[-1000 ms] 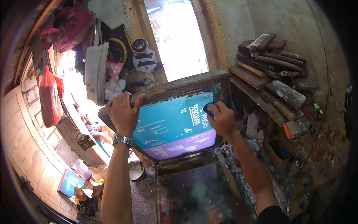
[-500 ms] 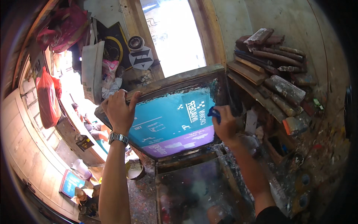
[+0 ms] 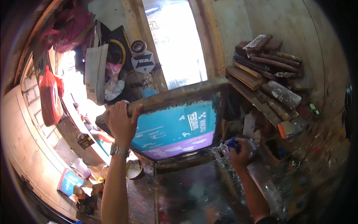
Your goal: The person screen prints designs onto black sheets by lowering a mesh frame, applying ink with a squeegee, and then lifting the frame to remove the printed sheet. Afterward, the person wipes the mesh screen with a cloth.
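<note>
A wooden screen-printing frame (image 3: 179, 92) stands tilted up from the bench, its mesh (image 3: 169, 125) showing teal and purple areas with pale lettering and shapes. My left hand (image 3: 123, 121) is closed over the upper left corner of the frame, a metal watch on its wrist. To the right of the frame's lower corner, my right hand (image 3: 241, 155) grips a crumpled dark blue cloth (image 3: 232, 143), apart from the mesh. A pale container (image 3: 254, 146) lies right by that hand, partly hidden and blurred. Below the frame is a dark, glossy board (image 3: 190, 190).
Sticks and stained wooden pieces (image 3: 274, 63) pile up on a shelf at the right. A round tub (image 3: 134, 169) sits left of the board. Red plastic bag (image 3: 50, 97) hangs at the left. A bright window (image 3: 177, 44) is behind the frame; another person (image 3: 93, 128) is beyond the left opening.
My right hand has moved off the mesh with the blue cloth, down and right to beside the pale container. The frame leans slightly lower, and my left hand still holds its corner.
</note>
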`<state>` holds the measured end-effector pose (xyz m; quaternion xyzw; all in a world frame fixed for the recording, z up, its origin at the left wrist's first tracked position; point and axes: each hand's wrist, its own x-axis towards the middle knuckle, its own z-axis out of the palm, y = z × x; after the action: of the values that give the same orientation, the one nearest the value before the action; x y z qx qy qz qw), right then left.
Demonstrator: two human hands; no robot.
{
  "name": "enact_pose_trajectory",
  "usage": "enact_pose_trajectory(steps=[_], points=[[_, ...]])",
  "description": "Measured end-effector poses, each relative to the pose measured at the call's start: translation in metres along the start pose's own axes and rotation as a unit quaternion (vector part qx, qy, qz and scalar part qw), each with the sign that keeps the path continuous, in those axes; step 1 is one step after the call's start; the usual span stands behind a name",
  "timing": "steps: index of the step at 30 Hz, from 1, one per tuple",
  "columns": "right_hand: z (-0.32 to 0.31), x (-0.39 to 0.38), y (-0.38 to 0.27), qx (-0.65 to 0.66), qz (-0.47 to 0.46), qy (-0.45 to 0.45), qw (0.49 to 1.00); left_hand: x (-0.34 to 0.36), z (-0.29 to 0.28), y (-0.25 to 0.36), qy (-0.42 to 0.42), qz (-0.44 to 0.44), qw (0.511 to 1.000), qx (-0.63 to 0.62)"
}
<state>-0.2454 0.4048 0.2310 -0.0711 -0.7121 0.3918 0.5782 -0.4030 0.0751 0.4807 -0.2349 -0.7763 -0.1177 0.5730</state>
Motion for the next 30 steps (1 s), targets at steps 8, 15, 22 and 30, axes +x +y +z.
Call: enact_pose_trajectory(steps=[8, 15, 22, 30], points=[[-0.214, -0.010, -0.127, 0.059, 0.209, -0.056, 0.974, -0.331, -0.185, 0.054, -0.115, 0.053, 0.992, -0.010], [-0.090, -0.102, -0.050, 0.069, 0.240, -0.534, 0.807, -0.530, -0.222, 0.109, -0.237, -0.057, 0.969, -0.038], [-0.018, -0.156, 0.031, -0.126, -0.049, -0.640, 0.757, -0.569, -0.216, 0.112, -0.261, -0.043, 0.963, 0.044], [-0.063, -0.202, -0.037, 0.091, -0.004, -0.869, 0.487, -0.566, -0.216, 0.111, -0.280, -0.037, 0.959, 0.003]])
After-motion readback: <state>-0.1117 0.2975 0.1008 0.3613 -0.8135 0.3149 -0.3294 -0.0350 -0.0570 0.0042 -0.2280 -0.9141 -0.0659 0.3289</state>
